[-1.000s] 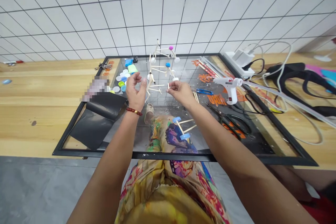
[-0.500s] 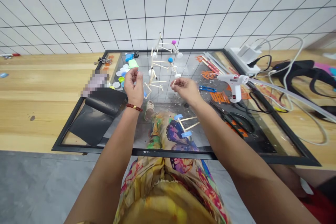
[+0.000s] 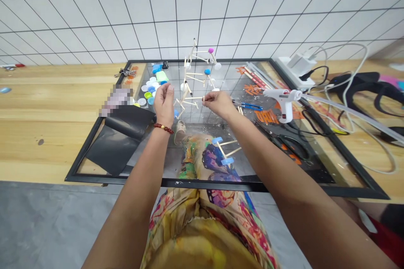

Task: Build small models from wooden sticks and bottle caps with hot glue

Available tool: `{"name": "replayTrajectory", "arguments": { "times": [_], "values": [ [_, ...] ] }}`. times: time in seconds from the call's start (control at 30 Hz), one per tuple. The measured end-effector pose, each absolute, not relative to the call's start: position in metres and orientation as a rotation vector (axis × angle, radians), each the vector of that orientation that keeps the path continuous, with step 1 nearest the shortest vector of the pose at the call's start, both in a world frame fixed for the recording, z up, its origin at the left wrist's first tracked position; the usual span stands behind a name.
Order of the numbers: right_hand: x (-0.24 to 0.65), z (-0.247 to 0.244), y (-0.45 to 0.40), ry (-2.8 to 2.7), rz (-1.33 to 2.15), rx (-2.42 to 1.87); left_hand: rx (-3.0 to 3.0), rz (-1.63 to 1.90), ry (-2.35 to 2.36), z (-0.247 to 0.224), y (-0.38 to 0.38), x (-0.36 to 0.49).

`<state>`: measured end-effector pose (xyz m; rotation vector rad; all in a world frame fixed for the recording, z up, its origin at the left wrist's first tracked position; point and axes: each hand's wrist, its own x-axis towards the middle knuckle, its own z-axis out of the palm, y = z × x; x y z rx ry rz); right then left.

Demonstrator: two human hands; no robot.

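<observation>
My left hand [image 3: 164, 103] is at the left of a small frame of thin wooden sticks [image 3: 183, 105]. Its fingers are curled in and the thumb is raised; whatever they grip is hidden. A blue bottle cap [image 3: 176, 113] shows just beside this wrist. Between thumb and fingertips, my right hand [image 3: 217, 103] pinches a short wooden stick [image 3: 203, 98], its tip close to a stick of that frame. Whether the two touch I cannot tell. Behind stand similar stick frames, one with a blue cap [image 3: 207, 72], another with a pink one [image 3: 211, 50].
A black-framed glass panel [image 3: 208, 183] lies on the wooden table [image 3: 38, 113]. Nearer me sits a stick piece with blue caps [image 3: 227, 161]. Loose caps [image 3: 142, 101] and black sheets [image 3: 113, 147] lie left; a glue gun [image 3: 283, 103], blue snips [image 3: 251, 106] and scissors [image 3: 293, 147] right.
My right hand has shifted slightly left with the stick, closer to the frame. My left hand is nearly where it was. The whole view has moved a little.
</observation>
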<state>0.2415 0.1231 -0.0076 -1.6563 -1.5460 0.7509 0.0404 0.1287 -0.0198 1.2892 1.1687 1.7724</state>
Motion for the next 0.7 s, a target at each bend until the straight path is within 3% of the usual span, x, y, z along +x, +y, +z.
{"name": "replayTrajectory", "arguments": {
  "times": [0.47,0.7],
  "values": [
    [0.242,-0.014,0.127,-1.532,0.781,-1.636,1.415,1.667,1.078,-0.013,0.119,0.044],
    [0.243,-0.018,0.127,-1.502,0.764,-1.609,1.856,1.36,1.235,-0.014,0.112,0.039]
  ]
}}
